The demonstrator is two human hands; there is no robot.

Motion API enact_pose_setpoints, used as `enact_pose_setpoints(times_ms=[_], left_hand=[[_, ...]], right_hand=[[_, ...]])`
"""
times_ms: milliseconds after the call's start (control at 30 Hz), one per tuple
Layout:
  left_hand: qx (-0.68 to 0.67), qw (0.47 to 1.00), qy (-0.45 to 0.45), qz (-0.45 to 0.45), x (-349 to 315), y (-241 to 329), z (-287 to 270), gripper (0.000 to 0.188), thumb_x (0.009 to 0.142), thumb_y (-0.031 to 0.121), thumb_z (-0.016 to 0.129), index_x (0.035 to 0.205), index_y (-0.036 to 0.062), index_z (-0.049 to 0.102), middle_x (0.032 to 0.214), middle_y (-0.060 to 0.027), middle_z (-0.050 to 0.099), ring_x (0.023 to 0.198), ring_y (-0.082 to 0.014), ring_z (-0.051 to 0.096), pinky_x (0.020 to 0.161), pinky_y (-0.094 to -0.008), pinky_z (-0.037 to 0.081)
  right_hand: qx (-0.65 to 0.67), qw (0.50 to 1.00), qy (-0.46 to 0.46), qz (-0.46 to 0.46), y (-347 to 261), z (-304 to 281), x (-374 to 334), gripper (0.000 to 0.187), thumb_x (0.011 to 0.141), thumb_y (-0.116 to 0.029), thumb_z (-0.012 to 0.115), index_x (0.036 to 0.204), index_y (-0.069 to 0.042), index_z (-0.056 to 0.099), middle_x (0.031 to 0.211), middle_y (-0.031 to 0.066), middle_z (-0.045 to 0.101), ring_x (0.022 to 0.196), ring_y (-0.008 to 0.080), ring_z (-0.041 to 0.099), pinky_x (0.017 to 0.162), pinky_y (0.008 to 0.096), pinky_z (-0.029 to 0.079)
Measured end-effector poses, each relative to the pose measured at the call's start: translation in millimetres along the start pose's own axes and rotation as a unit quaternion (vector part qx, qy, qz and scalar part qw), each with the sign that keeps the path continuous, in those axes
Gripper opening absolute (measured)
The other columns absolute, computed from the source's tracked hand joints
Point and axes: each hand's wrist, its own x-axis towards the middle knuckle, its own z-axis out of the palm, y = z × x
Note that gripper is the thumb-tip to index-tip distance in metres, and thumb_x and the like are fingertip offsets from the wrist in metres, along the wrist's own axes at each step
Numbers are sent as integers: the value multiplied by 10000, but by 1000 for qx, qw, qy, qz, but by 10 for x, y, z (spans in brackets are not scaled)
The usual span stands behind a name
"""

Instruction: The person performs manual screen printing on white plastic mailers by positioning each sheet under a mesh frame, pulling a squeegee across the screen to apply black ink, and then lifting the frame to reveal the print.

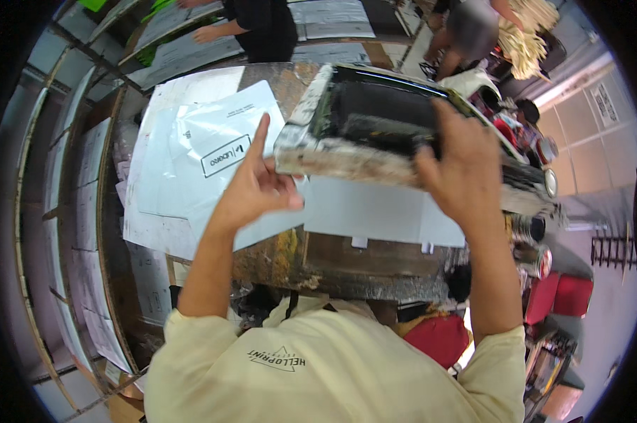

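Observation:
A screen-printing frame [354,161] with worn, whitish wooden sides and black ink inside [382,106] is tilted above the table. Beside its near left corner is my left hand [255,190]. The index finger points away from me and the other fingers are loosely bent near the frame's edge; whether they touch it is unclear. My right hand [466,166], blurred, reaches over the frame's near right side. Its thumb and fingers curl about something dark that I cannot make out. Below the frame lies a blank white sheet [375,211]. Printed white plastic bags [191,148] overlap to the left.
Racks [86,204] holding white sheets line the left side. A person in dark clothes [262,32] works at a far table. Another person [470,32] is at the back right. Cans [534,259] stand by the table's right edge, near a red chair [571,295].

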Motion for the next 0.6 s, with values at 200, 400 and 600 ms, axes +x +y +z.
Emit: enact_pose_setpoints(times_ms=[200,400,600], left_hand=[[186,968,126,-111,-823,-1083,557,916,695,302,1008,1449,-4,589,1310,-128,717,1168,-223,690,1010,-362,524],[414,898,139,-57,-964,-2058,430,901,575,385,1026,1326,25,684,1048,-90,657,984,-295,656,879,-404,535],[488,863,110,-74,-982,-2350,347,1137,510,526,1003,1473,61,617,1009,-87,572,946,-283,605,818,-415,521]], right_hand=[[19,973,-223,-58,119,753,-1138,334,929,-393,736,1150,-142,746,1044,90,644,1049,304,613,879,464,470],[136,955,-264,10,-73,1676,-2068,424,864,-352,795,1202,-107,722,1096,101,666,1010,320,634,856,463,559],[98,975,-192,-61,-89,2086,-2213,640,728,-267,886,1311,-120,666,1171,87,637,1029,316,605,888,455,555]])
